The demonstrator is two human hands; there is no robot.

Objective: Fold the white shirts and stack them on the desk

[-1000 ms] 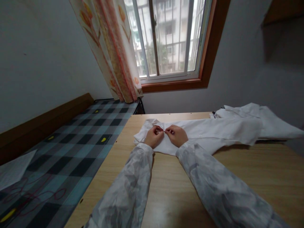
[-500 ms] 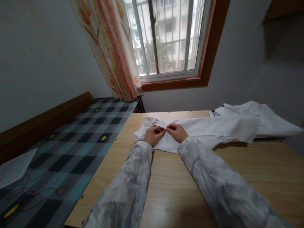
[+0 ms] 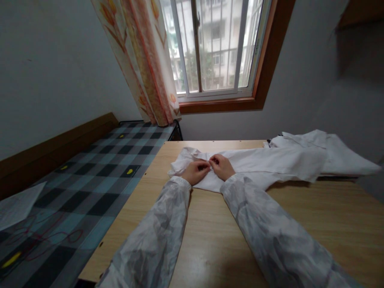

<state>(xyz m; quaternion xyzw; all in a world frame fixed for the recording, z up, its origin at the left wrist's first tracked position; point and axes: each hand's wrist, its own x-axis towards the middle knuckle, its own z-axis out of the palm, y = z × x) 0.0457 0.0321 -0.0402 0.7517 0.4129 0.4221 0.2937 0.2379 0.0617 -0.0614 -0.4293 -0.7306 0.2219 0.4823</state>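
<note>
Where left hand [image 3: 196, 172] meets right hand [image 3: 222, 167], both grips pinch white shirt [image 3: 258, 164]; fingertips hidden.

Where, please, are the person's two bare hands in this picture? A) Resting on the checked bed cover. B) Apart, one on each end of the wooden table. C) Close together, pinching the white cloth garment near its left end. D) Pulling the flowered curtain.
C: the left hand and right hand meet fingertip to fingertip on the white cloth garment, which lies on the wooden table.
</note>
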